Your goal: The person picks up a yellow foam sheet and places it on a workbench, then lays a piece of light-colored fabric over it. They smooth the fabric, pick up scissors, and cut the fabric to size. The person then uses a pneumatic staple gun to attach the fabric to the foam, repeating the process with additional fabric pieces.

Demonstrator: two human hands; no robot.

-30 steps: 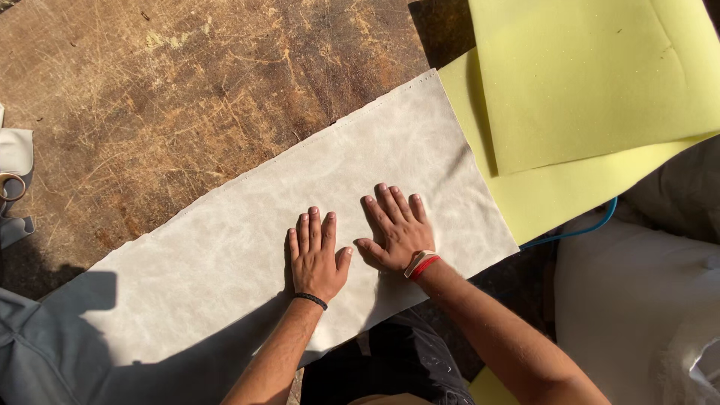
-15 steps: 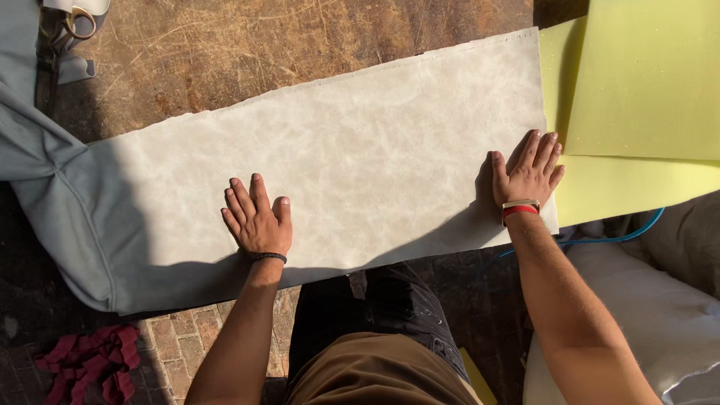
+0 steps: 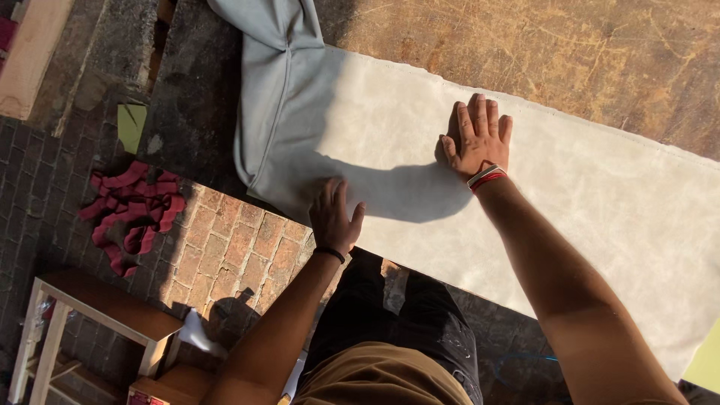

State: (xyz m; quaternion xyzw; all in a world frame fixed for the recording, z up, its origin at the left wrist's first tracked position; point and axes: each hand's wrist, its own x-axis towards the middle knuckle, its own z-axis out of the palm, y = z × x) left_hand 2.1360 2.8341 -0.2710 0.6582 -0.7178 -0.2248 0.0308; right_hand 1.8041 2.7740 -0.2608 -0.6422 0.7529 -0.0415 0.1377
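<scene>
Left hand: the left hand [image 3: 335,217] lies flat, palm down, fingers spread, on the near edge of the cloth [image 3: 570,195], in shadow; it grips nothing.
Right hand: the right hand [image 3: 478,136] presses flat on the cloth further in, fingers open and pointing away from the person; a red and white band sits on the wrist.
Hands together: both are open and well apart from each other.
Cloth: a long pale grey sheet spread across the counter [image 3: 540,45], its near edge hanging over the side.
Bunched part: at the left end the cloth gathers into a folded grey bundle [image 3: 266,90].
Counter: worn brown wood, scratched, sunlit.
Floor: brick paving [image 3: 232,255] below, with a heap of red scraps [image 3: 131,214] and a small wooden stool [image 3: 97,315].
</scene>
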